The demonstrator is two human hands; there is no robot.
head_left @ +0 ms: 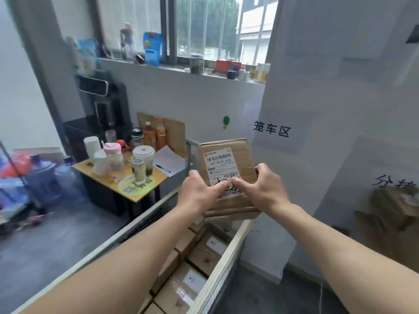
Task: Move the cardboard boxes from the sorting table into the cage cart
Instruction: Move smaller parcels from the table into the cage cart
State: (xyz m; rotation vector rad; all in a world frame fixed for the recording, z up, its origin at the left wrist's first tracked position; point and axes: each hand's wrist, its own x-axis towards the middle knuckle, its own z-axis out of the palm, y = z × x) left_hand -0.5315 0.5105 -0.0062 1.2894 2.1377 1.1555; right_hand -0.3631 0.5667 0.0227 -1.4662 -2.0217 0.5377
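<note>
Head view: both hands hold one cardboard box in the air above the far end of the cart, with its label facing up. The left hand grips the near left corner and the right hand the near right side. Both thumbs press on the label, and the right hand's fingers curl over the box's edge. The left hand's fingers are under the box and hidden.

The hold is all on the near half of the box, so the far half hangs free. If the thumbs slide on the slick label, the far edge could dip and the box could slip forward out of the hands, over the cart's far end.

Under the held box there are more cardboard edges. I cannot tell whether they are loose flaps or a second flat box carried along. Either one could catch on the cart's rail on the way down, or drop away first.

Inside the cart, the packed boxes already lie close together. A box let go from this height could land crooked on their corners and tip.

Left of the cart stands a small desk crowded with cups and bottles — a wide swing to that side could knock them over.
</note>
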